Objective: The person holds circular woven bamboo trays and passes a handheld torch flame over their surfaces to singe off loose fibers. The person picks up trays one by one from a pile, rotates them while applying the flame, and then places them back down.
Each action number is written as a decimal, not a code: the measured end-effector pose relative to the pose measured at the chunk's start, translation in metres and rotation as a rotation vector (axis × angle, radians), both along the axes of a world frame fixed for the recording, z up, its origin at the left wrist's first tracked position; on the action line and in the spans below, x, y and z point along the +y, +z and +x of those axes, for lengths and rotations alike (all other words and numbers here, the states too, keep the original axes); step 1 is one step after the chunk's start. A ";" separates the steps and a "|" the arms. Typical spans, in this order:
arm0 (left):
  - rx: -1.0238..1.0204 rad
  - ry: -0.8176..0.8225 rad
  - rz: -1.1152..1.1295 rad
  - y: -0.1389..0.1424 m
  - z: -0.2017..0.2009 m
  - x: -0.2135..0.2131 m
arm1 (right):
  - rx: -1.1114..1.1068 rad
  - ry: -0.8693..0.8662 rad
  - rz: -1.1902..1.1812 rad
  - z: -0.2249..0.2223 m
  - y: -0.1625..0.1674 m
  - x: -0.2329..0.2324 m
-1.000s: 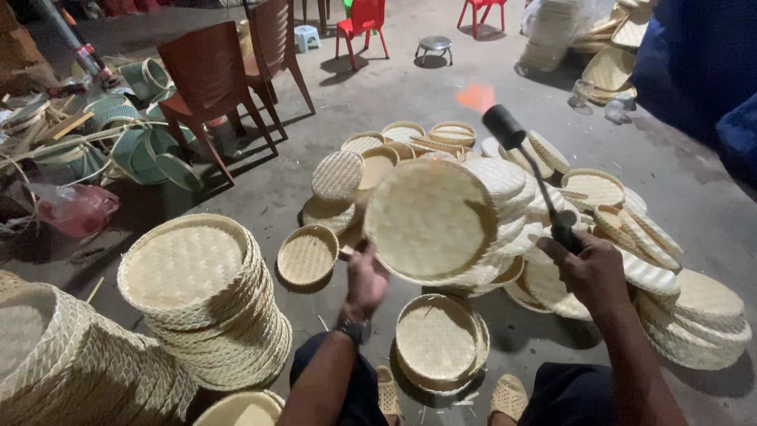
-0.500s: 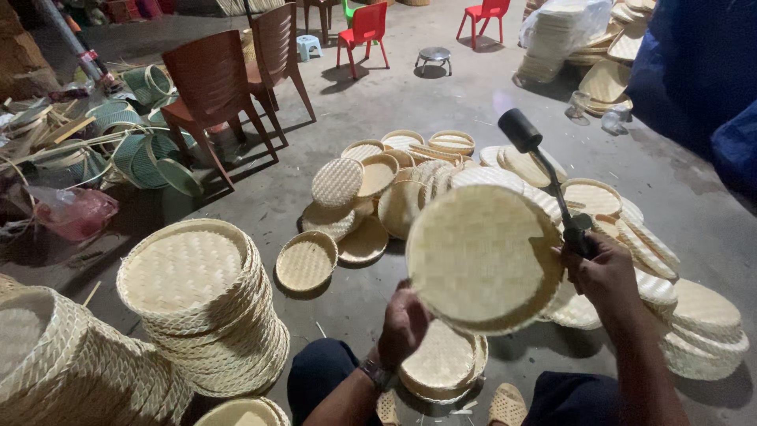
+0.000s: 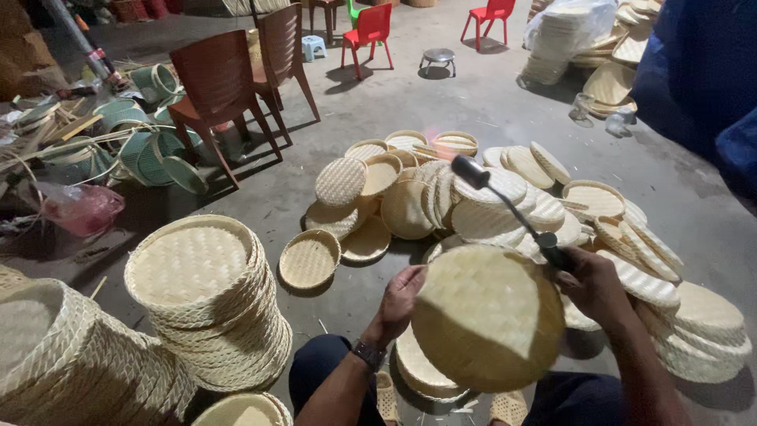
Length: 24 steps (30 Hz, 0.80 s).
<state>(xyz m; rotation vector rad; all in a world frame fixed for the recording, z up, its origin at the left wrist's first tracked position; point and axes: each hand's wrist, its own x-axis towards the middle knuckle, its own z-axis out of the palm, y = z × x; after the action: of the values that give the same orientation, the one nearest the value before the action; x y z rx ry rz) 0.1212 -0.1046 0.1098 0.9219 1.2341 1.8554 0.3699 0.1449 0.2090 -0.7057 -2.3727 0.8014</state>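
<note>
The left hand (image 3: 400,298) gripped the left rim of a round woven tray (image 3: 487,317), held tilted above the lap. The right hand (image 3: 593,282) was closed around the handle of a black torch (image 3: 511,208), just behind the tray. Farther off, loose trays (image 3: 481,197) covered the concrete floor (image 3: 473,102), before brown chairs (image 3: 236,87).

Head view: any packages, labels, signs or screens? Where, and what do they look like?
Clear plastic bag, top right on the floor: bulging sack stuffed with pale woven bamboo trays.
Pink translucent plastic bag, left edge by the green baskets: crumpled, low.
No labels, signs or screens visible.
</note>
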 end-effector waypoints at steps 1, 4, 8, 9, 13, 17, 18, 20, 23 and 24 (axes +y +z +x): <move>-0.070 0.052 -0.005 0.000 -0.002 0.000 | -0.030 -0.065 0.108 0.002 0.006 -0.007; -0.207 0.236 0.032 0.001 -0.015 0.000 | -0.186 -0.164 0.130 0.009 0.017 -0.031; -0.207 0.506 0.067 0.008 -0.034 0.003 | -0.225 0.115 0.254 0.009 0.010 -0.064; -0.214 0.560 0.034 0.011 -0.039 0.003 | -0.266 0.111 0.221 0.006 0.007 -0.070; -0.128 0.683 0.227 0.024 -0.058 0.001 | -0.304 0.084 0.171 0.003 0.001 -0.084; 0.041 0.882 0.068 0.034 -0.091 -0.015 | -0.301 0.280 0.084 0.006 -0.002 -0.092; 0.082 0.903 0.061 0.033 -0.098 -0.018 | -0.320 0.252 0.112 0.005 -0.003 -0.092; 0.106 0.967 0.132 0.028 -0.107 -0.023 | -0.360 0.183 0.162 0.005 -0.008 -0.092; 0.021 0.985 0.295 0.019 -0.120 -0.023 | -0.346 0.190 0.176 0.003 -0.018 -0.087; -0.028 0.972 0.355 0.016 -0.122 -0.023 | -0.301 0.277 0.132 0.004 -0.022 -0.087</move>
<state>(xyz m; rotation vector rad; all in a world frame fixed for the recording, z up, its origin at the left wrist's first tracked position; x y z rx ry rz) -0.0011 -0.1275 0.1254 0.4599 1.5040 2.8984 0.3740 0.0579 0.1867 -0.4758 -2.8112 0.6775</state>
